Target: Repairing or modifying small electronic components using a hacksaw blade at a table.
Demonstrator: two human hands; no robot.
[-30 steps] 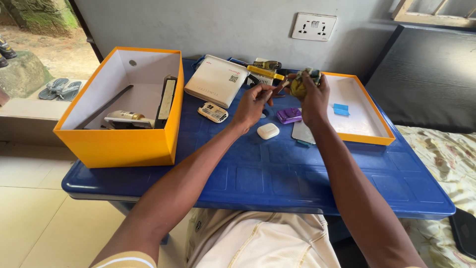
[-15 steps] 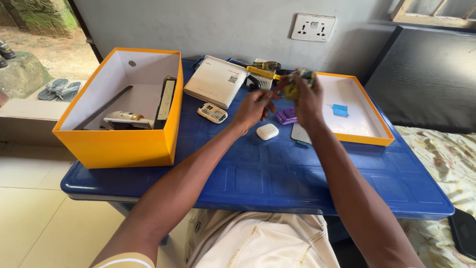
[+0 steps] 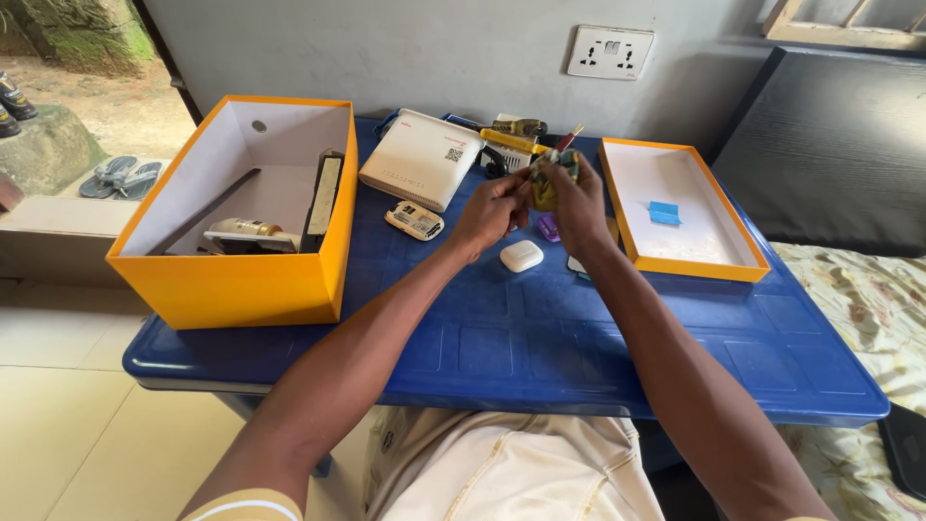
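Observation:
Both hands meet above the middle of the blue plastic table. My right hand grips a small yellow-green object with a red tip sticking out above the fingers. My left hand pinches the same object from the left side. Right below the hands lie a white rounded earbud case and a small purple item, partly hidden by my right wrist.
An open orange box at the left holds a tube and a dark flat item. A white router and a small white device lie behind. The orange lid at the right holds a blue square. A wall socket is above.
Both hands have shifted slightly left and closer together while keeping hold of the yellow-green object. Nothing on the table has moved.

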